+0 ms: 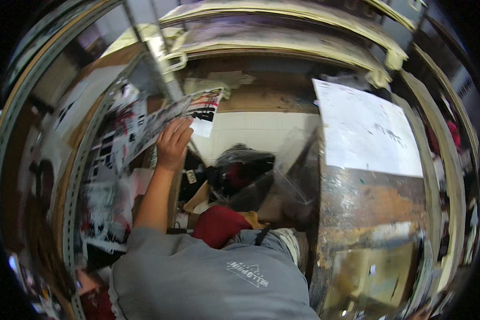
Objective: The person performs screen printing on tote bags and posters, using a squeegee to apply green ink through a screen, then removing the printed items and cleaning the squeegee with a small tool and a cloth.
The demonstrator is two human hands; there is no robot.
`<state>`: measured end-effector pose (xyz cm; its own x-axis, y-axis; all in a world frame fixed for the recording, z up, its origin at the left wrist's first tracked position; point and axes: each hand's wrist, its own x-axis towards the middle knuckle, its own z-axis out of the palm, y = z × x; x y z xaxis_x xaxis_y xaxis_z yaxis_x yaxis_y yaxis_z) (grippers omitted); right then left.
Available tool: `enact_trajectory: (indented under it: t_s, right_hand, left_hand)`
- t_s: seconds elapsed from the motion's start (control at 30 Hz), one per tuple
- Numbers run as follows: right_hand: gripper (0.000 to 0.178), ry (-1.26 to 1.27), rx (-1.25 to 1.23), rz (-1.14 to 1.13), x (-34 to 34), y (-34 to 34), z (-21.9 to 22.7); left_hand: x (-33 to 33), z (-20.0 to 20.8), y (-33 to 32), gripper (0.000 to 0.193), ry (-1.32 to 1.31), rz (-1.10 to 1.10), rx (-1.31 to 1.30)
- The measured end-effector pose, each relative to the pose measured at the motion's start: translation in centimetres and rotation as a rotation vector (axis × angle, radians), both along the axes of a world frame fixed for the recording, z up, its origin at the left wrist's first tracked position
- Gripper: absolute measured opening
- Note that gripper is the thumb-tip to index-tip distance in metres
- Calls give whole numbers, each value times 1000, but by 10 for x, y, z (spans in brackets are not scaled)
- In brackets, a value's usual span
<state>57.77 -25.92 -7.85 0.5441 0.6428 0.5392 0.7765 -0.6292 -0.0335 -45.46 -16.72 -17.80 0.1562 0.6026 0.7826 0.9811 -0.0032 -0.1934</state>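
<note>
— Pictured where?
— Beside the foot of a metal post (173,90), far end of the left-hand rack (68,234): a printed sheet (205,109) in black, red and yellow, jutting past the rack's inner edge.
— And the grip?
— Left hand (173,141) at the printed sheet's near edge, fingers bent, drawn together and apparently pinching it, thumb hidden. Right hand (422,313), apparently, just a blurred sliver by the near right corner of the wooden counter (373,200); finger state impossible to tell.
— Best handling?
— Given the thin, bending look, probably best to pinch lightly at the margin, steer clear of the post and avoid creasing or rubbing the print.
</note>
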Motion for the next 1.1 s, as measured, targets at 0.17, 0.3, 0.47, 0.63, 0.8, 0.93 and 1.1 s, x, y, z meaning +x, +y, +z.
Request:
enact_trajectory:
  t_s: [0.17,0.3,0.47,0.63,0.8,0.93,1.1]
  right_hand:
    - [77,-166,-54,-48,-27,2,-11]
    - [70,-104,68,-10,-68,7,21]
    - [71,-168,83,-51,-62,0,37]
    - [78,-126,83,61,-134,54,77]
    - [82,-129,69,19,-219,61,122]
    - [81,-114,65,63,-340,110,224]
    - [76,-218,135,110,-374,105,239]
  left_hand:
    - [120,119,53,27,-329,-109,173]
    - [148,203,137,48,-866,-432,220]
    - [246,201,292,39,-1015,-866,-312]
    - [344,104,427,48,-1340,-1060,-1228]
    - [513,26,398,64,-1313,-719,-1486]
    - [548,-10,438,49,-1346,-1046,-1816]
    - [619,8,384,39,-1012,-1019,-1353]
